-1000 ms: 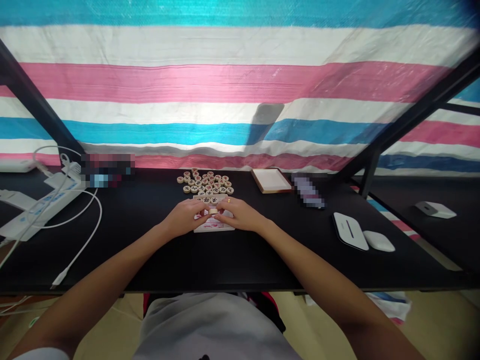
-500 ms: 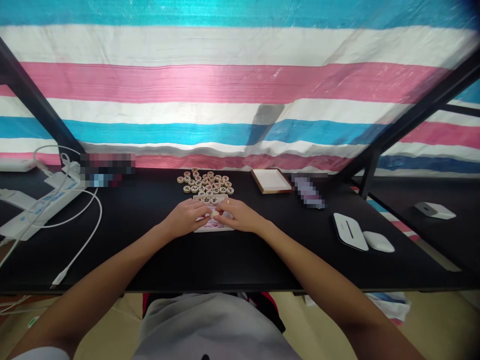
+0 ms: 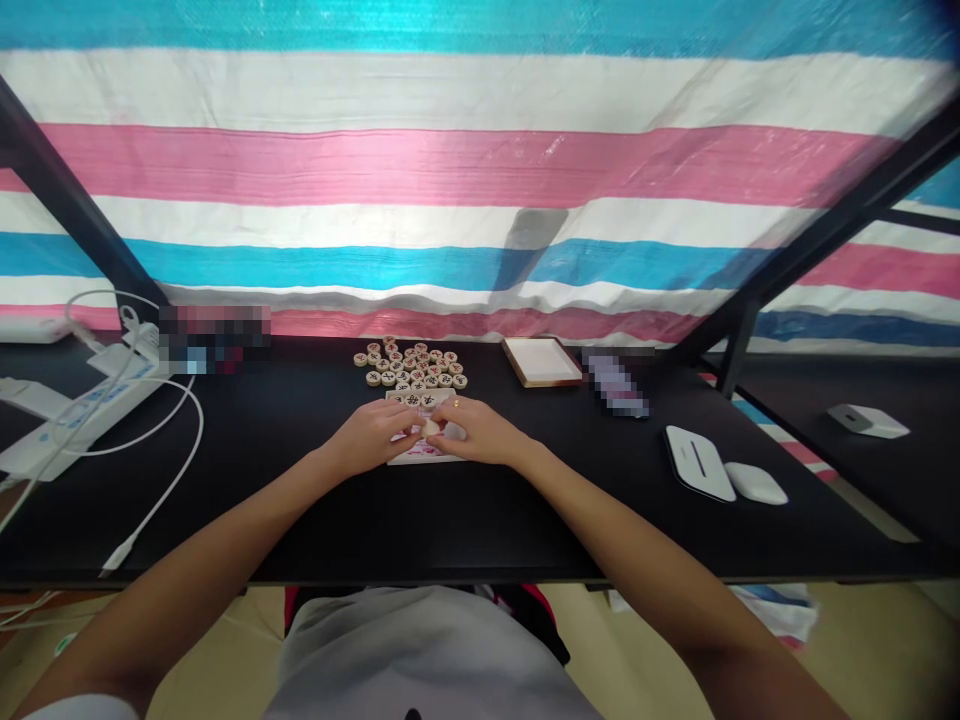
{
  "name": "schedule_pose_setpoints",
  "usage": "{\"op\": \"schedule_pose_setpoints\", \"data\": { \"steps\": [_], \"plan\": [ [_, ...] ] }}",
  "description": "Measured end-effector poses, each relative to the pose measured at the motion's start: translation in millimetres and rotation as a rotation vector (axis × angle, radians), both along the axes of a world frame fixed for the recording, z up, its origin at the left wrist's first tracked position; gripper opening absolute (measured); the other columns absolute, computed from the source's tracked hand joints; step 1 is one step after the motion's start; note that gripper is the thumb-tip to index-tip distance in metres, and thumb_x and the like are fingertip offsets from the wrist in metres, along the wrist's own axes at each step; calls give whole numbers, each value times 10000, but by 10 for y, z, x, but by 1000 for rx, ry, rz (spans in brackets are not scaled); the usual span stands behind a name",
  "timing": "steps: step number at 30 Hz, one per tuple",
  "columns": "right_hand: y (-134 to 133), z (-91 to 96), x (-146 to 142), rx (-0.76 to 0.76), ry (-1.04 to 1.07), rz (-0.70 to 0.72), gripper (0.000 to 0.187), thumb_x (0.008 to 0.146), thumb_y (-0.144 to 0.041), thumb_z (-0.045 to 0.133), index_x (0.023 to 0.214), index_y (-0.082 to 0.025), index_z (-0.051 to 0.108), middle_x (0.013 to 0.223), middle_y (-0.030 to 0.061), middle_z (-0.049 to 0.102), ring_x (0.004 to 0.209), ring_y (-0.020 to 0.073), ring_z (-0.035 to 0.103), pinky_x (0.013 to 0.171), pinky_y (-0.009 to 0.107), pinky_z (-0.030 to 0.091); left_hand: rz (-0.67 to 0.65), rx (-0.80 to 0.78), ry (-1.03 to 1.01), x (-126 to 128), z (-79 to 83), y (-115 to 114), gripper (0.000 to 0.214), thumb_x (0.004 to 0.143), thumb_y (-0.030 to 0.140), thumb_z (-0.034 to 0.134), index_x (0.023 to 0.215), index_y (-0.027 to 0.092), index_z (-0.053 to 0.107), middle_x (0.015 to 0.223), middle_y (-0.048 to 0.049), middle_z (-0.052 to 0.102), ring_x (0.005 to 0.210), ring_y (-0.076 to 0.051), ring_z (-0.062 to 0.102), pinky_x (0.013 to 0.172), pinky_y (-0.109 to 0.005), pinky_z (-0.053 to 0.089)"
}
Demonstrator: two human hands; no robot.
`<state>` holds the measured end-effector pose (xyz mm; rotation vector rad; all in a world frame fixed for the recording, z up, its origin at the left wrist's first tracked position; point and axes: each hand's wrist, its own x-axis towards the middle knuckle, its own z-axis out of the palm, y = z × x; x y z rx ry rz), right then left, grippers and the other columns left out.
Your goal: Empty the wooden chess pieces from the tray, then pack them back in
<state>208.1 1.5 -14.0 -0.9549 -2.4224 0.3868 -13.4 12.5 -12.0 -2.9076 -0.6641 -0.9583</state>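
My left hand (image 3: pixel 373 436) and my right hand (image 3: pixel 485 431) meet over a shallow white box (image 3: pixel 427 459) with pink print showing inside. A pale round Chinese chess piece (image 3: pixel 430 428) is pinched between their fingertips; its marking cannot be made out. Behind my fingers, several pieces with black characters (image 3: pixel 412 400) form a row along the box's far side. My hands partly cover the box and the ends of that row. Just beyond it, many loose Chinese chess pieces (image 3: pixel 417 366) with red or black characters lie face up on the black table (image 3: pixel 450 530).
A box lid (image 3: pixel 542 362) with a white inside lies behind on the right, beside a blurred-out item (image 3: pixel 616 384). Farther right are a flat white device (image 3: pixel 700 463) and a white mouse-shaped case (image 3: pixel 757 483). A power strip (image 3: pixel 82 415) and white cables (image 3: pixel 161 490) occupy the left.
The fingers have shifted slightly around the pinched piece, which now looks tilted. My right fingers sit a little differently, and the loose pieces are unmoved.
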Motion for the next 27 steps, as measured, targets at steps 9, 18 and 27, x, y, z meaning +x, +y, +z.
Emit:
{"op": "schedule_pose_setpoints", "data": {
  "steps": [9, 18, 27],
  "plan": [
    [17, -17, 17, 80, 49, -6, 190, 825, -365, 587, 924, -204, 603, 832, 49, 625, 824, 182, 583, 757, 302, 473, 112, -276, 80, -11, 74, -37, 266, 912, 337, 488, 1090, 195, 625, 904, -45, 667, 845, -172, 612, 773, -296, 431],
    [18, -3, 16, 95, 54, 3, 201, 817, -345, 604, 956, -200, 594, 815, 38, 622, 791, 172, 585, 735, 293, 473, 164, -565, -37, 46, 76, -46, 158, 812, 297, 572, 874, 184, 664, 742, 4, 647, 705, -133, 590, 677, -243, 442],
    [29, -21, 15, 166, 19, 41, 194, 877, -373, 531, 903, -197, 608, 775, 51, 615, 746, 171, 575, 700, 286, 476, 182, -436, 49, 12, 23, -2, 118, 804, 287, 571, 844, 186, 616, 742, 13, 647, 718, -138, 596, 764, -289, 406]
  ]
}}
